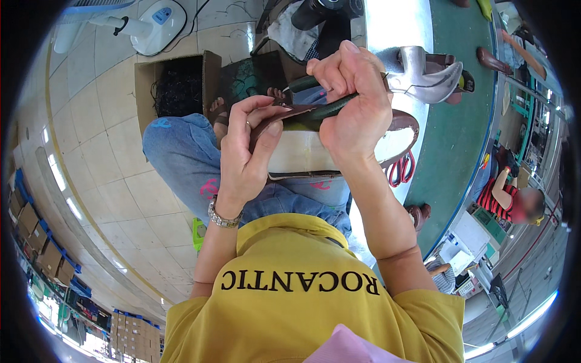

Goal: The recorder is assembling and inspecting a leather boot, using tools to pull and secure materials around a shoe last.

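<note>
A brown leather shoe [404, 131] lies across my lap, its pale underside [302, 154] facing up. My left hand [247, 142] is closed on the left end of the shoe, thumb and fingers pinching the leather edge. My right hand [357, 100] makes a fist around the dark green handles [331, 107] of a pair of pincers above the shoe. To the right of the fist, the shiny metal head [428, 75] of the pincers reaches over the bench side. My fist hides where handles and head join.
Red-handled scissors [402, 170] lie right of the shoe, beside the green work surface [445, 151]. More brown shoes [419, 216] rest along it. An open cardboard box [209, 78] with black tangled material and a fan base [158, 25] stand left. A person in red stripes [499, 196] is at far right.
</note>
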Demonstrator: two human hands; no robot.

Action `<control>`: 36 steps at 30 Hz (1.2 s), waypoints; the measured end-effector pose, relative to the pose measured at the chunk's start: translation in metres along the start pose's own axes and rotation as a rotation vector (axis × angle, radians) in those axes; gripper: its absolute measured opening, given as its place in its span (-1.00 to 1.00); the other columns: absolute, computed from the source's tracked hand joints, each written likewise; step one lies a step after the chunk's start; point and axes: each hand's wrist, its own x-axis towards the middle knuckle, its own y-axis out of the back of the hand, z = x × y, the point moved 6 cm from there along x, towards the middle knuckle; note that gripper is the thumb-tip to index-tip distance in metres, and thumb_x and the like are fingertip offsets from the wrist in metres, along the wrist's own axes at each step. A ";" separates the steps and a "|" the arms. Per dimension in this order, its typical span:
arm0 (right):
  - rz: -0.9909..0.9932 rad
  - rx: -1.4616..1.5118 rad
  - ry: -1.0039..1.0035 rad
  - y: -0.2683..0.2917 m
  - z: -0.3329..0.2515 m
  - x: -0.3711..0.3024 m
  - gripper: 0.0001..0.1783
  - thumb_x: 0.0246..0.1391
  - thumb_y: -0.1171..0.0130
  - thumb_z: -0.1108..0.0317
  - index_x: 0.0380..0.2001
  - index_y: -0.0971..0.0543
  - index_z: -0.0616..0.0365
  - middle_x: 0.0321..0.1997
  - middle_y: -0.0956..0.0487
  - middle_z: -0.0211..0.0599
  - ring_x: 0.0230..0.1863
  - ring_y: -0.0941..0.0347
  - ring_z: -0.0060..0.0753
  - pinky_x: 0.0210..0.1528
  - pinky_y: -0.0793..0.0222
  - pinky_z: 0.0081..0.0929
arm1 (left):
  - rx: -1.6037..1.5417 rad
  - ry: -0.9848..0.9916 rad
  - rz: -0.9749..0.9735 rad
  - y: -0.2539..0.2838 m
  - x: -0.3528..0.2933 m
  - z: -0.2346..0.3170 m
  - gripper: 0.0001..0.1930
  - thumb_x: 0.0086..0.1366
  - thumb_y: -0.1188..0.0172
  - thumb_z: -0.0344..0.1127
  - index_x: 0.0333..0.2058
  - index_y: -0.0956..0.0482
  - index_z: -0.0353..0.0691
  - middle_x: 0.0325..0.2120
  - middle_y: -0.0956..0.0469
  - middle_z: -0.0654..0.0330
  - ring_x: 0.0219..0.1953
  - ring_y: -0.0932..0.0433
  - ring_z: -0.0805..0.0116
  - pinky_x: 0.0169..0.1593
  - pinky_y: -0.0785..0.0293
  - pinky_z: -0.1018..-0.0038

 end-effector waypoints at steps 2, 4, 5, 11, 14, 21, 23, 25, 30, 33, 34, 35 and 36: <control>0.009 0.065 -0.002 0.002 0.002 0.001 -0.72 0.00 -0.10 0.44 -0.72 -0.31 0.20 -0.71 -0.24 -0.47 -0.63 -0.13 -0.59 -0.48 -0.11 -0.59 | -0.005 0.010 0.028 0.000 -0.001 0.000 -0.68 0.29 -0.01 -0.36 -0.03 -0.24 -0.36 -0.19 -0.54 -0.01 -0.13 -0.51 0.36 -0.02 -0.36 0.53; -0.080 0.051 0.042 0.000 0.001 0.002 -0.72 0.00 -0.09 0.43 -0.71 -0.31 0.21 -0.71 -0.23 -0.46 -0.64 -0.11 -0.58 -0.45 -0.17 -0.58 | 0.004 0.009 0.031 0.001 -0.001 0.000 -0.68 0.29 -0.01 -0.36 -0.03 -0.23 -0.36 -0.19 -0.54 -0.01 -0.13 -0.51 0.37 -0.03 -0.36 0.54; -0.082 0.052 0.042 -0.001 0.000 0.004 -0.72 0.00 -0.09 0.43 -0.71 -0.31 0.21 -0.71 -0.23 -0.46 -0.64 -0.11 -0.58 -0.45 -0.17 -0.58 | 0.012 0.010 0.031 0.001 -0.001 -0.001 -0.68 0.29 0.00 -0.36 -0.03 -0.23 -0.36 -0.20 -0.54 -0.01 -0.14 -0.51 0.37 -0.03 -0.37 0.54; -0.029 0.035 -0.001 -0.002 -0.007 0.005 -0.71 -0.01 -0.10 0.45 -0.75 -0.32 0.21 -0.72 -0.21 -0.46 -0.66 -0.10 -0.61 -0.41 -0.26 -0.55 | 0.050 -0.022 0.009 -0.001 -0.004 0.002 -0.68 0.29 0.00 -0.38 -0.02 -0.22 -0.34 -0.21 -0.55 0.02 -0.15 -0.52 0.37 -0.05 -0.38 0.53; -0.069 -0.229 -0.030 -0.014 -0.010 0.001 -0.62 0.09 0.04 0.37 -0.76 -0.20 0.16 -0.73 -0.15 -0.43 -0.60 -0.09 -0.51 -0.24 -0.27 -0.39 | 0.023 -0.001 0.019 0.000 -0.006 0.000 -0.68 0.28 0.00 -0.40 -0.02 -0.22 -0.34 -0.20 -0.54 0.01 -0.15 -0.52 0.35 -0.05 -0.38 0.53; -0.150 -0.334 0.024 -0.021 -0.011 -0.004 -0.61 0.05 0.01 0.36 -0.80 -0.21 0.16 -0.75 -0.14 -0.42 -0.62 -0.08 -0.51 -0.26 -0.30 -0.40 | 0.028 -0.059 0.045 0.000 -0.007 0.000 -0.64 0.25 -0.05 -0.39 -0.02 -0.21 -0.35 -0.21 -0.50 0.02 -0.16 -0.53 0.30 -0.07 -0.39 0.50; -0.164 -0.289 0.002 -0.018 -0.010 -0.004 -0.62 0.05 0.03 0.36 -0.79 -0.21 0.16 -0.75 -0.15 -0.42 -0.61 -0.09 -0.51 -0.24 -0.31 -0.40 | 0.072 -0.041 0.068 0.001 -0.008 0.002 -0.62 0.24 -0.08 -0.37 -0.01 -0.21 -0.35 -0.23 -0.47 0.03 -0.17 -0.52 0.28 -0.09 -0.40 0.48; -0.140 -0.186 0.016 -0.011 -0.009 -0.005 -0.65 0.03 -0.05 0.41 -0.78 -0.26 0.18 -0.73 -0.16 -0.46 -0.63 -0.08 -0.58 -0.35 -0.22 -0.50 | 0.077 -0.050 0.076 -0.001 -0.009 0.002 -0.61 0.24 -0.08 -0.36 -0.01 -0.21 -0.35 -0.23 -0.47 0.02 -0.17 -0.53 0.27 -0.10 -0.40 0.48; -0.125 -0.071 0.005 -0.007 -0.015 -0.003 -0.68 -0.02 -0.12 0.45 -0.77 -0.32 0.21 -0.71 -0.15 -0.50 -0.66 -0.06 -0.63 -0.46 -0.18 -0.56 | 0.090 -0.062 0.095 -0.002 -0.011 0.005 -0.59 0.24 -0.08 -0.35 0.00 -0.20 -0.35 -0.23 -0.47 0.02 -0.17 -0.53 0.26 -0.11 -0.41 0.47; -0.127 -0.045 -0.021 -0.010 -0.013 0.000 -0.68 -0.03 -0.14 0.44 -0.77 -0.33 0.23 -0.71 -0.18 -0.50 -0.67 -0.07 -0.63 -0.49 -0.17 -0.56 | 0.091 -0.066 0.098 -0.001 -0.012 0.006 -0.59 0.24 -0.08 -0.35 0.01 -0.20 -0.34 -0.23 -0.46 0.02 -0.17 -0.53 0.26 -0.10 -0.41 0.47; -0.125 -0.045 -0.019 -0.010 -0.012 0.001 -0.68 -0.03 -0.14 0.44 -0.77 -0.33 0.23 -0.71 -0.18 -0.50 -0.67 -0.07 -0.63 -0.49 -0.17 -0.56 | 0.105 -0.054 0.104 -0.001 -0.013 0.007 -0.59 0.24 -0.07 -0.35 0.01 -0.20 -0.34 -0.23 -0.46 0.02 -0.16 -0.53 0.26 -0.10 -0.41 0.47; -0.129 -0.057 -0.018 -0.010 -0.011 0.002 -0.69 -0.03 -0.15 0.44 -0.76 -0.35 0.23 -0.71 -0.20 -0.49 -0.67 -0.08 -0.63 -0.49 -0.17 -0.56 | 0.119 -0.043 0.111 -0.001 -0.013 0.008 -0.60 0.24 -0.07 -0.35 0.01 -0.20 -0.34 -0.22 -0.46 0.01 -0.16 -0.53 0.25 -0.10 -0.41 0.47; -0.134 -0.068 -0.018 -0.011 -0.010 0.002 -0.70 -0.04 -0.16 0.43 -0.75 -0.36 0.24 -0.71 -0.21 -0.49 -0.67 -0.09 -0.63 -0.50 -0.17 -0.56 | 0.120 -0.043 0.109 -0.001 -0.012 0.009 -0.60 0.24 -0.07 -0.35 0.01 -0.20 -0.34 -0.22 -0.46 0.01 -0.16 -0.53 0.25 -0.10 -0.41 0.47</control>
